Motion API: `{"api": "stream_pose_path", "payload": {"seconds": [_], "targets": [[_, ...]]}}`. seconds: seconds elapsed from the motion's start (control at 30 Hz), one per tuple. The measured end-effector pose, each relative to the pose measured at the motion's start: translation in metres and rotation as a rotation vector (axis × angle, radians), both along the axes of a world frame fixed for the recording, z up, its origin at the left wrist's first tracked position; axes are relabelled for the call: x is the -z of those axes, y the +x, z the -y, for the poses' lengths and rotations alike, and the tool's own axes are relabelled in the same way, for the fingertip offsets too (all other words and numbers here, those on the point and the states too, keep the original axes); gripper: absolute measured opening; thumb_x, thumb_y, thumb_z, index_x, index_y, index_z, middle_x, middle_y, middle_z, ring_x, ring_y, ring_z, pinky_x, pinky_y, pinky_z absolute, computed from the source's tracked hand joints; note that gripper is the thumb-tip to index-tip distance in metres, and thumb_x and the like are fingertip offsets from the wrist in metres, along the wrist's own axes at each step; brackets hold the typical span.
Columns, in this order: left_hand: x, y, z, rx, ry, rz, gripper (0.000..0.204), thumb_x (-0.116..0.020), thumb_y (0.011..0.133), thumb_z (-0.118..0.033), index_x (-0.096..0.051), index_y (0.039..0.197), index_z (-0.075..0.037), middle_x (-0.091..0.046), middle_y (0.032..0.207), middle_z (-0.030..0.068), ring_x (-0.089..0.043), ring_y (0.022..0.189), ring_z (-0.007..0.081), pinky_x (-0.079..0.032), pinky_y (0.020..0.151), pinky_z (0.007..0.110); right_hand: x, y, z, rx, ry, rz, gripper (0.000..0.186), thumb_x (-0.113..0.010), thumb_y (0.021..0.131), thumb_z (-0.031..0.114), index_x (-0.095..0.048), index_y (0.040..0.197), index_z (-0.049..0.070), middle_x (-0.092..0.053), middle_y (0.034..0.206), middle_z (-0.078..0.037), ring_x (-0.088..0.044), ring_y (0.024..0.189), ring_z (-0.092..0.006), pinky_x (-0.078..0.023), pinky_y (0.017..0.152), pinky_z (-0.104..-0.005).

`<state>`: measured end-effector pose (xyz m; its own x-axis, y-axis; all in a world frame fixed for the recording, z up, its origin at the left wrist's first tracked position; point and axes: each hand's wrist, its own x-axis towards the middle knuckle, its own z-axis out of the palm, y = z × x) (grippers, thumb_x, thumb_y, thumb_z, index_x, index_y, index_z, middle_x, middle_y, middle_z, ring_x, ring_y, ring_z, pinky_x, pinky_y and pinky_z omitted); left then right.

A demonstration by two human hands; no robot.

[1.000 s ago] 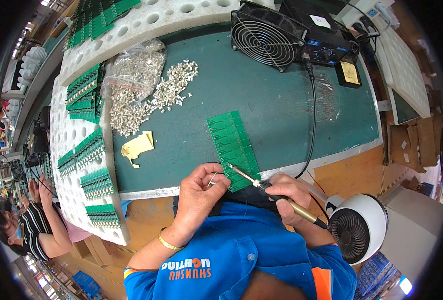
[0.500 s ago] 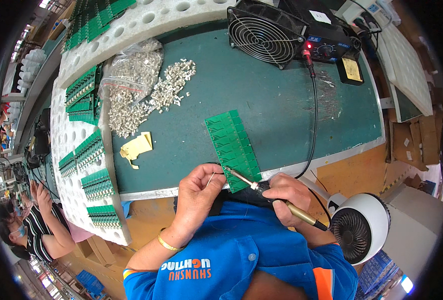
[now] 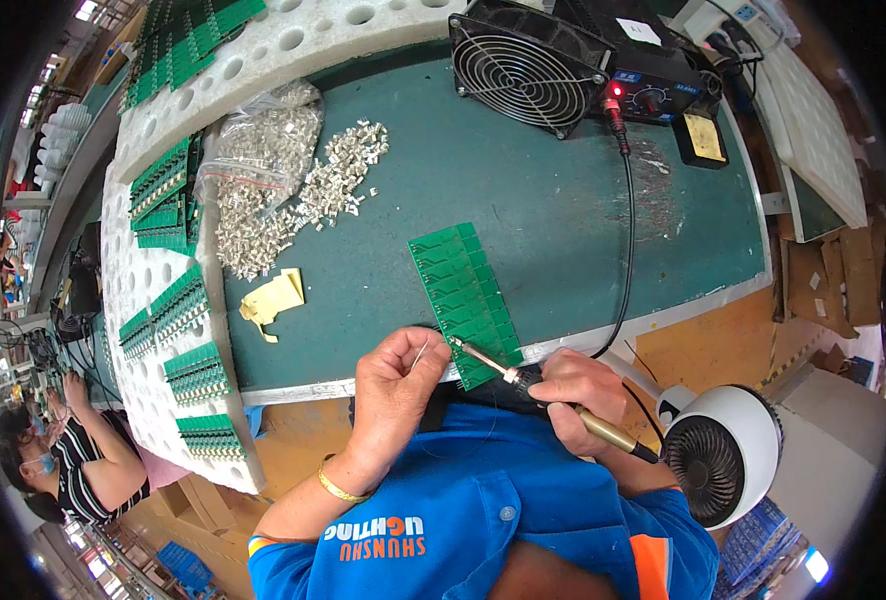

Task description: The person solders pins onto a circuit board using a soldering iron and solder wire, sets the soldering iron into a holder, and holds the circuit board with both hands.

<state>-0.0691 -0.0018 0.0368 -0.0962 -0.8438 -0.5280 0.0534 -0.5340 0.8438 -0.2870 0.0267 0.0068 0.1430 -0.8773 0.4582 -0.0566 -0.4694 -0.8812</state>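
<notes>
Fingers [image 3: 555, 388] of right hand [image 3: 591, 396] clamp slanted soldering iron [image 3: 611, 431] over green board [image 3: 463, 300]; left hand [image 3: 393, 388], near edge, pinches thin wire [image 3: 419, 356].

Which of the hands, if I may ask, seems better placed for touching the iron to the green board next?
Probably the right hand: it grips the soldering iron, which points onto the green board, while the left hand pinches a thin wire.

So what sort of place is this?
Probably an electronics assembly workshop, judging by the slim gold-handled soldering iron, the flat green circuit board and the loose heap of small whitish parts.
</notes>
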Motion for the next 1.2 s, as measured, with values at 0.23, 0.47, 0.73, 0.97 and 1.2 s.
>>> {"api": "stream_pose_path", "payload": {"seconds": [0.23, 0.47, 0.73, 0.97, 1.2], "targets": [[0.002, 0.0, 0.001, 0.0, -0.004, 0.005, 0.01, -0.062, 0.096, -0.008, -0.064, 0.097, 0.002, -0.062, 0.082, -0.0036, -0.051, 0.072, 0.0006, -0.042, 0.063, 0.018, -0.005, 0.0, 0.003, -0.034, -0.021, -0.043, 0.024, -0.063, 0.068, -0.006, -0.066, 0.091, 0.002, -0.057, 0.063, -0.007, -0.055, 0.052, -0.0223, -0.045, 0.052, -0.0347], [0.002, 0.001, 0.001, 0.015, 0.006, 0.027, 0.01, -0.062, 0.096, -0.008, -0.065, 0.096, 0.002, -0.062, 0.082, -0.0038, -0.051, 0.072, 0.0006, -0.042, 0.062, 0.018, -0.005, 0.002, 0.003, -0.025, -0.044, -0.053, 0.028, -0.063, 0.066, -0.009, -0.066, 0.091, 0.003, -0.056, 0.061, -0.006, -0.055, 0.05, -0.0216, -0.044, 0.051, -0.0342], [0.001, 0.0, 0.001, 0.026, 0.007, 0.054, 0.012, -0.062, 0.096, -0.009, -0.065, 0.096, 0.002, -0.063, 0.083, -0.0033, -0.052, 0.073, 0.0009, -0.043, 0.063, 0.018, -0.005, 0.0, 0.002, -0.028, -0.026, -0.059, 0.027, -0.063, 0.066, -0.009, -0.065, 0.09, 0.002, -0.056, 0.062, -0.007, -0.054, 0.051, -0.022, -0.044, 0.051, -0.0343], [0.001, 0.001, 0.002, 0.042, 0.011, 0.045, 0.013, -0.062, 0.096, -0.01, -0.065, 0.099, 0.003, -0.064, 0.084, -0.0021, -0.055, 0.075, 0.0016, -0.045, 0.066, 0.019, -0.005, -0.016, -0.005, 0.062, -0.052, 0.039, 0.023, -0.06, 0.071, -0.004, -0.065, 0.094, -0.001, -0.056, 0.067, -0.01, -0.053, 0.055, -0.0238, -0.045, 0.053, -0.0355], [0.001, 0.001, 0.002, 0.016, 0.02, 0.026, 0.015, -0.062, 0.097, -0.01, -0.064, 0.103, 0.003, -0.066, 0.087, -0.0007, -0.056, 0.076, 0.0022, -0.046, 0.066, 0.018, 0.001, -0.015, -0.003, 0.033, -0.037, 0.045, 0.023, -0.061, 0.077, 0.002, -0.064, 0.1, -0.001, -0.056, 0.071, -0.01, -0.053, 0.058, -0.0244, -0.046, 0.055, -0.0372]]}}
